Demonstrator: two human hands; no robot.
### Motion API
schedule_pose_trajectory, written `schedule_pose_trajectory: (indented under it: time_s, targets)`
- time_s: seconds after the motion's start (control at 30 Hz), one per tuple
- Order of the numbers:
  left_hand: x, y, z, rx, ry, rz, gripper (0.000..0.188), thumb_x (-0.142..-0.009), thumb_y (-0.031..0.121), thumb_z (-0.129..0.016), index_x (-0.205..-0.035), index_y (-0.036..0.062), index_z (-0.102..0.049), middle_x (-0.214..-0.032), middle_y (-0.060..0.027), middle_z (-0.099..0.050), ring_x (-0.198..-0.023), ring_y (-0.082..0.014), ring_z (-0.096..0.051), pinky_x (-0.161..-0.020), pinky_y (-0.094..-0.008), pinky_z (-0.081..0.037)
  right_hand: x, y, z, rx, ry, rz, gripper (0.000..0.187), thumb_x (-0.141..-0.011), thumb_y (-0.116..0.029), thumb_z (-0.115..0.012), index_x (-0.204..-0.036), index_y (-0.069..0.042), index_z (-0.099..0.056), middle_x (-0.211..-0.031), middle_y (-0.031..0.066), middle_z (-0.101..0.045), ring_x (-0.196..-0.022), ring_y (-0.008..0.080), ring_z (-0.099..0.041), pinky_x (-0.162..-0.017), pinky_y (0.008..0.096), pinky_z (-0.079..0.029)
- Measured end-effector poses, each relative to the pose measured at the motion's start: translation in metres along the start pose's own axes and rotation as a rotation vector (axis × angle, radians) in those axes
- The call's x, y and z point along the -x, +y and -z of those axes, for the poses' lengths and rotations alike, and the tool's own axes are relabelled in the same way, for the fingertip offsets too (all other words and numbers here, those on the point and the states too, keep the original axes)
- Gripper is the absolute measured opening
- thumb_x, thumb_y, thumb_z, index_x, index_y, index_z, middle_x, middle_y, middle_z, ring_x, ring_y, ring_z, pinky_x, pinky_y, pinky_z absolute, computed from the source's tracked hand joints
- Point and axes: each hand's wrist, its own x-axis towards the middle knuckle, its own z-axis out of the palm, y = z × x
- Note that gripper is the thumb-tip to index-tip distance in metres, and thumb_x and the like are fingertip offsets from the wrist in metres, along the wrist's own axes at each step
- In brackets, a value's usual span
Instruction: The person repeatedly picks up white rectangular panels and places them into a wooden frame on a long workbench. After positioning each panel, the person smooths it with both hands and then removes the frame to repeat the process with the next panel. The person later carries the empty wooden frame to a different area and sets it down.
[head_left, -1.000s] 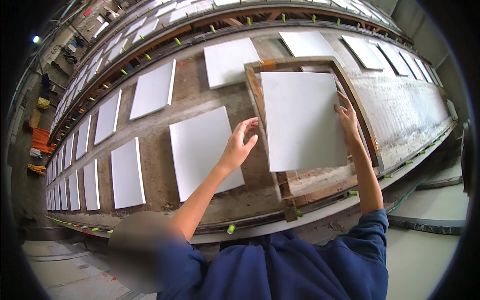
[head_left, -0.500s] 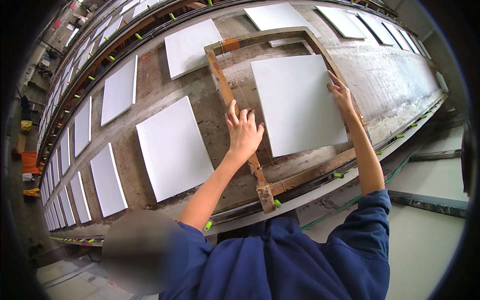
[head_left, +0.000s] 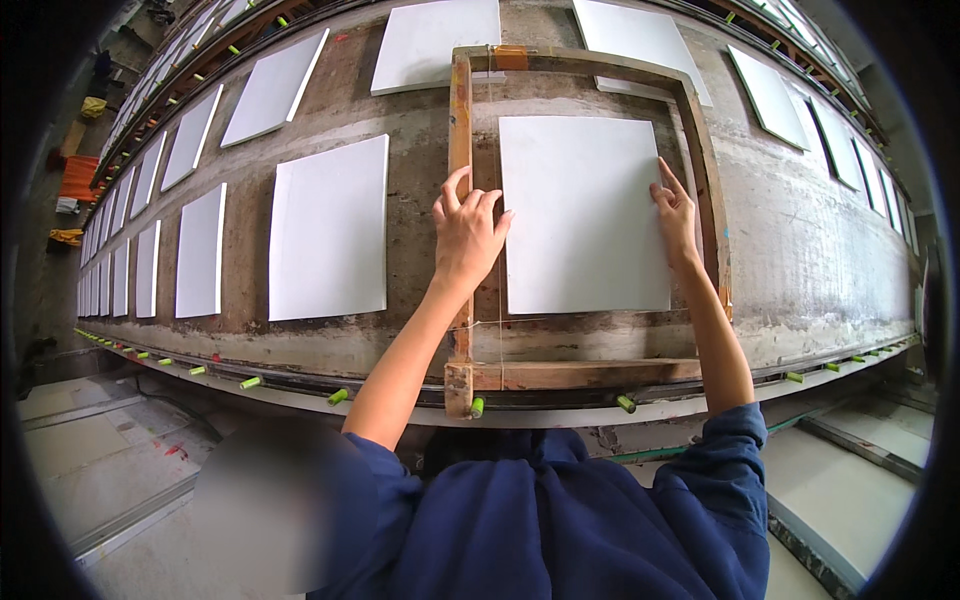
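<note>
A white rectangular panel lies flat on the long stained table, inside a worn wooden frame. My left hand is over the frame's left bar, its fingers apart and bent. One fingertip touches that bar, while the thumb side is near the panel's left edge. At the panel's right edge rests my right hand, between the panel and the frame's right bar. Its index finger stretches forward along the edge, the thumb lies by the panel's face, and the other fingers are partly hidden. Thin strings run along the frame's left bar and near side.
More white panels lie in rows to the left, behind and at the far right. Green pegs line the near rail of the table. Orange and yellow items are at the far left. A blurred round patch covers the lower left.
My view has turned, so the table edge now runs more level and the frame looks straighter. Both hands stay at the frame and panel, with little visible shift against them.
</note>
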Motion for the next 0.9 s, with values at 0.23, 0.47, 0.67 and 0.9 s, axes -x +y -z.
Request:
schedule_pose_trajectory:
  time_s: [0.23,0.47,0.67,0.9]
  targets:
    - [0.000,0.004,0.002,0.009,-0.008,0.022,0.034,-0.078,0.027,-0.067,-0.104,0.0055,-0.064,-0.099,-0.0051,-0.064,-0.125,-0.0227,-0.032,-0.096,-0.0459,-0.036,0.002,0.004,-0.003,0.073,-0.006,-0.029,0.048,-0.090,-0.013,-0.053,-0.136,-0.013,-0.038,-0.075,0.0008,-0.060,-0.061,0.0043,-0.048,-0.059,0.0217,-0.043]
    - [0.001,0.005,0.000,-0.056,0.043,-0.046,0.037,-0.077,0.020,-0.068,-0.109,0.0016,-0.061,-0.102,-0.0087,-0.064,-0.125,-0.0236,-0.034,-0.101,-0.0432,-0.031,-0.003,0.023,-0.007,0.168,0.028,0.001,0.048,-0.090,-0.016,-0.054,-0.136,-0.017,-0.040,-0.083,0.0050,-0.062,-0.066,0.0072,-0.051,-0.066,0.0259,-0.045]
    - [0.002,0.004,-0.002,-0.058,0.066,-0.065,0.039,-0.074,0.016,-0.069,-0.109,0.0020,-0.061,-0.102,-0.0089,-0.065,-0.125,-0.0237,-0.035,-0.103,-0.0428,-0.029,0.001,0.019,-0.003,0.069,-0.009,0.014,0.047,-0.089,-0.019,-0.055,-0.135,-0.020,-0.042,-0.089,0.0087,-0.063,-0.072,0.0096,-0.054,-0.070,0.0280,-0.046]
    - [0.002,0.002,-0.002,-0.009,0.071,-0.066,0.035,-0.071,0.009,-0.069,-0.106,0.0027,-0.064,-0.101,-0.0066,-0.065,-0.125,-0.0235,-0.034,-0.104,-0.0438,-0.028,0.005,0.015,-0.014,0.560,0.121,0.283,0.048,-0.087,-0.015,-0.055,-0.133,-0.009,-0.042,-0.091,0.0141,-0.057,-0.092,0.0280,-0.049,-0.085,0.0375,-0.040]
